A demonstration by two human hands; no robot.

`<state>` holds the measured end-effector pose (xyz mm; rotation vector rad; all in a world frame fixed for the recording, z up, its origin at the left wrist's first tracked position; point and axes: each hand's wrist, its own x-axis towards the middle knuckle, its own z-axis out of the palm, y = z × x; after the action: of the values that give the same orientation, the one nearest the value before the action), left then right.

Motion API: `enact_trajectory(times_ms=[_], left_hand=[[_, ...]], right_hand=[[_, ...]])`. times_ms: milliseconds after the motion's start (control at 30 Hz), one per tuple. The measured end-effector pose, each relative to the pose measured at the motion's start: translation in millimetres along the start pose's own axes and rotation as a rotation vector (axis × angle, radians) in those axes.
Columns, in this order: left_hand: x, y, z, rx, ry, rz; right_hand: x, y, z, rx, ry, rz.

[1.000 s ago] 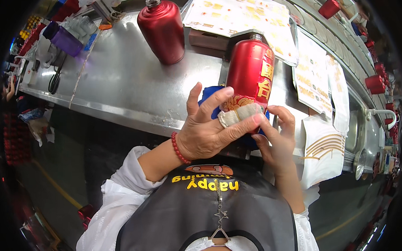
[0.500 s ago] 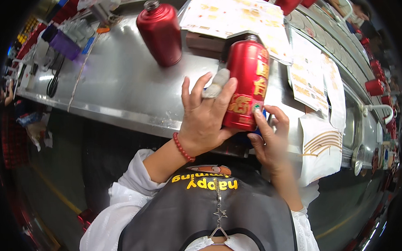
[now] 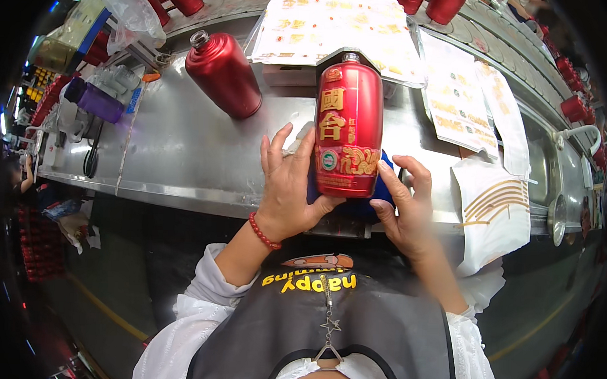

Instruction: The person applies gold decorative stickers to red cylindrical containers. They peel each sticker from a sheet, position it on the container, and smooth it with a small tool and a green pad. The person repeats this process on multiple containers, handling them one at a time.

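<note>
A glossy red bottle (image 3: 349, 131) with gold lettering, a gold dragon band and a round green-and-white sticker lies tilted before me, its neck pointing away. Its lower end rests over a blue cloth (image 3: 382, 185). My left hand (image 3: 287, 182) is closed against the bottle's left side, thumb at the base and fingers along the flank. A greyish covering on one of its fingers is partly hidden. At the lower right side, my right hand (image 3: 408, 210) touches the bottle's edge with a fingertip; its thumb and fingers are spread. A plain red bottle (image 3: 224, 74) stands to the left.
Printed gold sticker sheets (image 3: 336, 27) are stacked behind the bottle, with more sheets (image 3: 457, 101) at right. White backing paper with brown curved strips (image 3: 497, 203) hangs over the bench's front edge. A purple bottle (image 3: 96, 101) is at far left. Red bottles (image 3: 447, 6) line the conveyor (image 3: 486, 45).
The held bottle has turned about its length, bringing the lettering leftward and the green sticker to the front left. The right fingertip has moved from the sticker to the bottle's edge.
</note>
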<state>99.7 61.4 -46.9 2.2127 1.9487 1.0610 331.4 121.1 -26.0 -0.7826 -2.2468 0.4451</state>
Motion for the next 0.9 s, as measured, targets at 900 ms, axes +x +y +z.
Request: enact_trajectory(times_ms=[900], left_hand=[[2.9,1.0,11.7,-0.022,0.049,0.007]], right_hand=[[32.3,-1.8,3.6,0.687,0.312,0.584]])
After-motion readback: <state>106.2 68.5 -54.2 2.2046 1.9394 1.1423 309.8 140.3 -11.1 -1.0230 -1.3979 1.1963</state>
